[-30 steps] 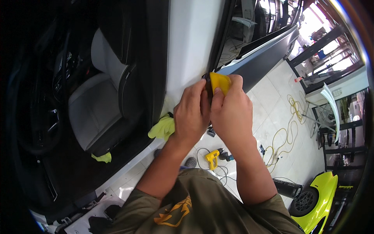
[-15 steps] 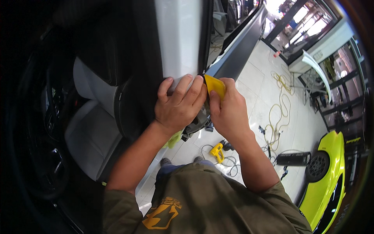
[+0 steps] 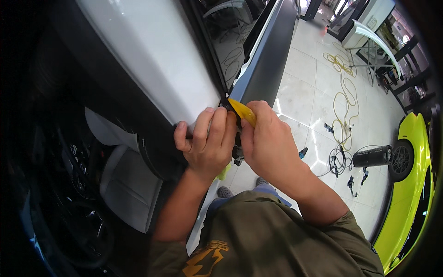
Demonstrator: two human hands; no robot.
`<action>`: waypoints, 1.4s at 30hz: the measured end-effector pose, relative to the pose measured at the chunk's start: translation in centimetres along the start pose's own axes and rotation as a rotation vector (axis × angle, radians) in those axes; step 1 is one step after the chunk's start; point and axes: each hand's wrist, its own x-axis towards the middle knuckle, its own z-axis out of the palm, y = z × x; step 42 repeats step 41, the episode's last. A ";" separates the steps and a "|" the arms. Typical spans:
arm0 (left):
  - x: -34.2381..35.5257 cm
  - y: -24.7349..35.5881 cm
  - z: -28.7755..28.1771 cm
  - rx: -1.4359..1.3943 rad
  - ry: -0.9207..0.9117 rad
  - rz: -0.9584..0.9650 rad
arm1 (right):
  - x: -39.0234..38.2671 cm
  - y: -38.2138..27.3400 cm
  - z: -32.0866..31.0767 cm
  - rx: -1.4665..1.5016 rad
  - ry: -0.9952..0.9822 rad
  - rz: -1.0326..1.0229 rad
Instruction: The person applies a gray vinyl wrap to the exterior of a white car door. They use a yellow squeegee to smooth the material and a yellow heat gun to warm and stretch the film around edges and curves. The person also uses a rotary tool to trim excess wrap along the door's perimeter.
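My right hand (image 3: 270,138) pinches a yellow squeegee (image 3: 241,111) between thumb and fingers. Its tip sits against the dark seam at the lower end of a white car body panel (image 3: 161,60), beside the black window trim (image 3: 210,44). Close to its left is my left hand (image 3: 207,138), whose fingers lie spread over the panel's lower edge, the forefinger almost touching the squeegee. What lies under those fingertips is hidden. A bit of light green cloth (image 3: 224,172) shows below the left hand.
The car's grey seat (image 3: 131,184) is at left, inside the dark cabin. A dark blue-grey panel (image 3: 265,55) extends away beyond my hands. On the tiled floor lie a yellow hose (image 3: 341,97), cables and a black cylinder (image 3: 371,157). A lime-green car (image 3: 410,184) stands at right.
My view has turned, so the white panel now slants and fills more of it. Both hands stay at the panel's end, with the squeegee still gripped. The yellow heat gun on the floor is out of sight.
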 end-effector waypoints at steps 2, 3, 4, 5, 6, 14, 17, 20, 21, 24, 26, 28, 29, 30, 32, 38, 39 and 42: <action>-0.2 0.2 0.1 0.015 0.003 -0.010 | 0.0 0.0 0.0 -0.008 0.002 -0.005; -0.3 0.2 0.1 0.023 0.004 -0.015 | 0.0 0.0 0.1 -0.011 0.001 -0.010; -0.3 0.2 0.2 0.028 0.002 -0.009 | 0.0 0.0 0.1 -0.019 -0.003 -0.022; -0.4 0.2 0.1 0.033 0.000 -0.002 | 0.0 0.0 0.0 -0.019 -0.010 -0.014; -0.4 0.2 0.1 0.038 -0.003 0.005 | 0.0 0.0 -0.1 -0.019 -0.017 -0.006; -0.6 0.1 -0.9 0.011 -0.047 0.014 | 1.5 -0.5 -0.3 -0.148 -0.014 0.027; -1.1 -0.6 -1.5 0.021 -0.112 0.086 | 2.2 -0.9 -0.9 -0.156 -0.090 0.039; -1.6 -0.6 -1.0 -0.010 -0.143 0.112 | 2.5 -1.5 -1.8 -0.054 -0.105 0.036; -1.0 0.2 -0.6 -0.061 -0.142 0.110 | 2.3 -0.2 -2.6 -0.052 -0.063 0.054; -0.7 0.7 -0.8 -0.153 -0.146 0.031 | 1.6 -0.6 -2.1 -0.071 -0.031 0.027; -0.9 0.8 -1.2 -0.200 -0.094 -0.041 | 1.4 -1.2 -1.1 -0.114 -0.003 -0.018; -1.0 0.6 -1.9 -0.347 -0.026 -0.124 | 1.4 -1.7 -0.3 -0.158 0.021 -0.053; -0.9 0.9 -2.6 -0.465 -0.033 -0.187 | 1.5 -1.7 -0.3 -0.182 0.025 -0.065; -0.9 1.4 -3.3 -0.585 -0.038 -0.248 | 1.6 -1.6 -0.4 -0.206 0.030 -0.076; -1.2 2.9 -4.4 -0.799 0.004 -0.371 | 2.3 -0.9 -0.6 -0.200 0.004 -0.057; 0.4 5.5 -5.2 -1.004 -0.147 -0.744 | 2.3 -1.7 -1.8 -0.125 -0.038 -0.073; -0.1 5.4 -4.6 -1.018 -0.195 -0.758 | 1.8 -1.7 -1.6 -0.035 -0.023 0.040; 0.0 5.0 -4.5 -1.076 -0.266 -0.778 | 1.0 0.0 -1.3 -0.010 0.025 0.017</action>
